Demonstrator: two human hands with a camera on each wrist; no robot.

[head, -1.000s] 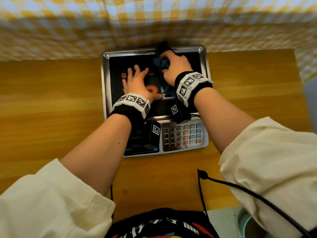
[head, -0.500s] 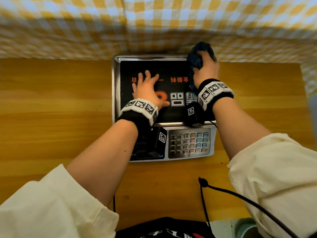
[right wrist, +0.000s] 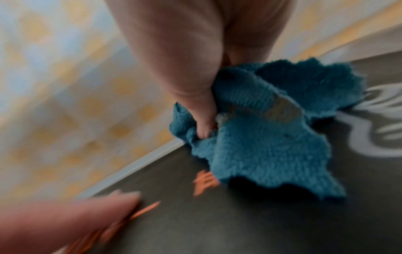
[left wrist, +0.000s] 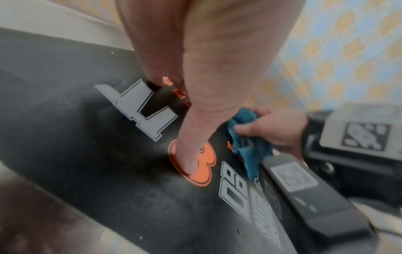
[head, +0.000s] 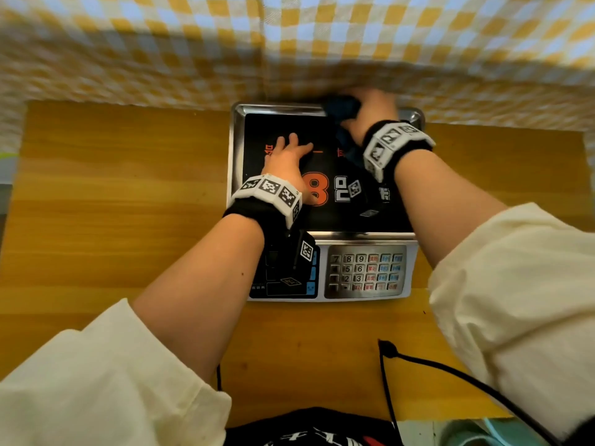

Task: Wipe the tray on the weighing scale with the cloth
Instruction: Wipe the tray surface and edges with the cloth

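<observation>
The right hand's fingers point(right wrist: 202, 120) are curled into a bunched teal cloth point(right wrist: 267, 137), the thumb pressed into its folds, so the right hand point(head: 370, 111) grips the cloth tightly. The cloth point(head: 343, 112) sits at the far edge of the tray point(head: 236, 156), toward its right corner, and part of it trails back along the tray surface under the wrist. In the left wrist view the cloth point(left wrist: 248, 146) hangs down from the hand and touches the dark printed sheet that lines the tray.

The left hand's fingers point(head: 291, 143) lie straight and spread, flat on that dark sheet near the middle of the tray; they hold nothing. The thumb point(left wrist: 191, 154) rests on an orange printed figure. The left hand point(head: 286, 162) is well apart from the cloth, on the tray's left half.

The tray is a steel one with a raised shiny rim, and it sits on top of the weighing scale point(head: 367, 272), whose keypad and display panel face the person at the near edge of the tray. Both wrists wear black bands with white marker blocks. The scale stands on a wooden desk point(head: 128, 204), close to the desk's far edge. Beyond the tray hangs a yellow and white checked curtain point(head: 289, 43). A black cable point(head: 386, 381) runs across the desk on the near side of the scale.
</observation>
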